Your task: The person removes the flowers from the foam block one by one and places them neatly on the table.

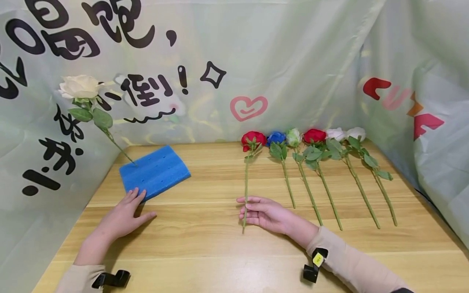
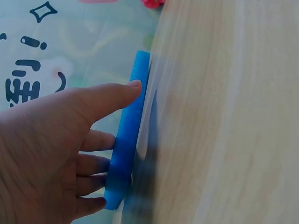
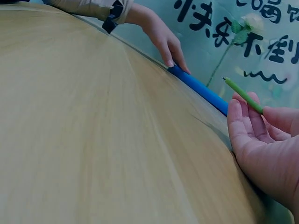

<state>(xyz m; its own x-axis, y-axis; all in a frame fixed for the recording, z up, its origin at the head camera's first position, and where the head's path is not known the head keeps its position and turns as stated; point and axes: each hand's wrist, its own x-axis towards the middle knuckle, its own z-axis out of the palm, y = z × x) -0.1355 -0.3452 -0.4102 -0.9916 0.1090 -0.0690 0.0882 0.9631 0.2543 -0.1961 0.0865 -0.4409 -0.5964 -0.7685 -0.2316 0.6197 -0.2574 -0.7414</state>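
My right hand pinches the lower stem of a red artificial rose between thumb and fingers. The rose's bloom points toward the back of the table, and its cut stem end shows past the fingers in the right wrist view. At the left, my left hand rests its fingertips on the near edge of a blue foam block dotted with small holes. A cream-white rose stands tilted to the left, its stem stuck in the block's left part.
Right of the held rose, a row of artificial roses lies on the wooden table: a blue one, a pale green one, another red one and two whitish ones. A printed cloth hangs behind.
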